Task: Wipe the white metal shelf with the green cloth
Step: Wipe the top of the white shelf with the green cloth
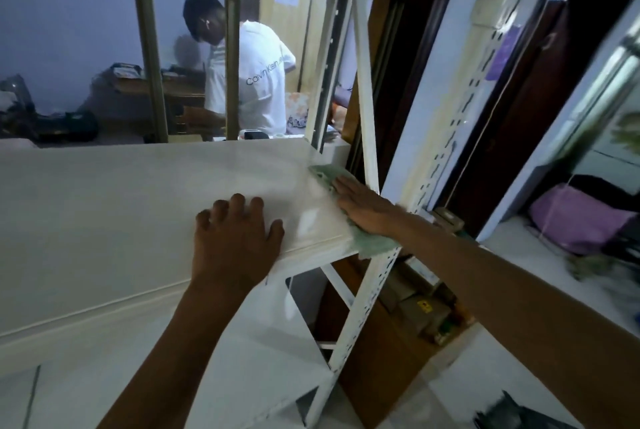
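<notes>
The white metal shelf (104, 221) spans the left and middle of the view, its front edge running diagonally. My left hand (232, 241) rests on the shelf near the front edge, palm down, fingers slightly bent. My right hand (363, 203) lies flat, fingers straight, pressing the green cloth (323, 174) against the shelf's right end. Part of the cloth hangs over the front right corner below my wrist. The view there is motion-blurred.
White perforated uprights (446, 151) and a diagonal brace (363, 89) stand close to my right hand. A lower shelf (242, 359) sits beneath. Behind the rack a person in a white shirt (252, 82) stands at a desk. A purple bag (581, 221) lies on the right.
</notes>
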